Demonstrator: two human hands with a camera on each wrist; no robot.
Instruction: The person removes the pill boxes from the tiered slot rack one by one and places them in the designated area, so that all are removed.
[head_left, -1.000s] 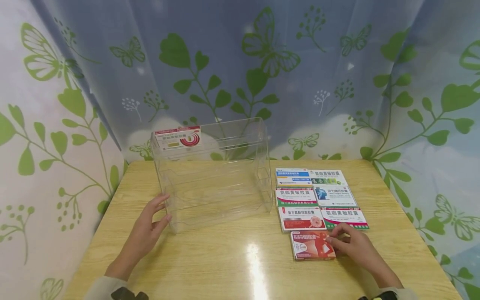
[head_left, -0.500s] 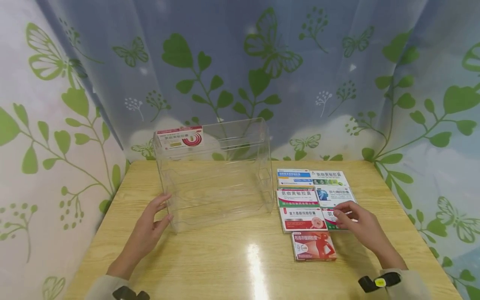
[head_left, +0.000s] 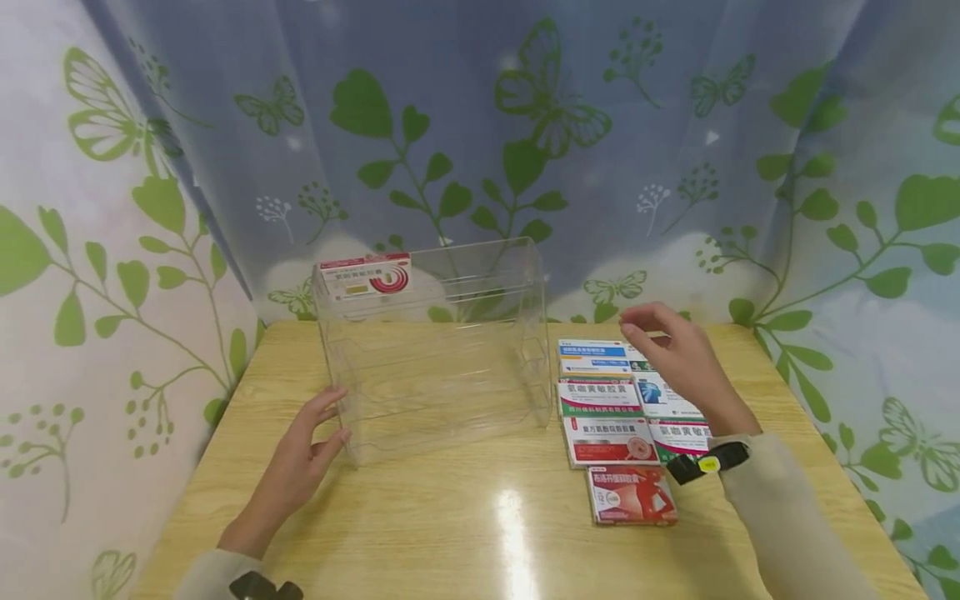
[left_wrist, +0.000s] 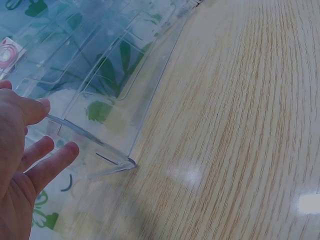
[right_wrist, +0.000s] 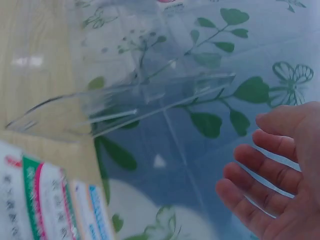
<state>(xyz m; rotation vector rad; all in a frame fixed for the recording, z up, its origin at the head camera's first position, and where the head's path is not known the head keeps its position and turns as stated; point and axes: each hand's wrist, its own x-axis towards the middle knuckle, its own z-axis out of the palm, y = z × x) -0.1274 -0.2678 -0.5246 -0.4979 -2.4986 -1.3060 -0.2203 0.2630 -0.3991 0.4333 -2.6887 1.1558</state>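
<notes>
A clear plastic tiered rack [head_left: 442,375] stands on the table. My left hand [head_left: 296,462] holds the front edge of its left side, the thumb on one side of that panel and fingers on the other in the left wrist view. One red-and-white medicine box [head_left: 366,277] sits at the left of the rack's top tier. My right hand [head_left: 675,354] is raised over the far medicine boxes with loosely bent fingers, holding nothing; in the right wrist view its fingers [right_wrist: 260,170] are apart from everything. The hand and wrist partly cover the right-hand column of boxes.
Several medicine boxes lie flat in two columns right of the rack, among them a blue-and-white box [head_left: 595,358] and a white-and-red box [head_left: 611,440]. A red ibuprofen box [head_left: 632,495] lies nearest. Patterned curtains [head_left: 465,125] border the wooden table [head_left: 420,525].
My right hand has left the red ibuprofen box and moved away from me, up over the far boxes. My left hand stays at the rack's side.
</notes>
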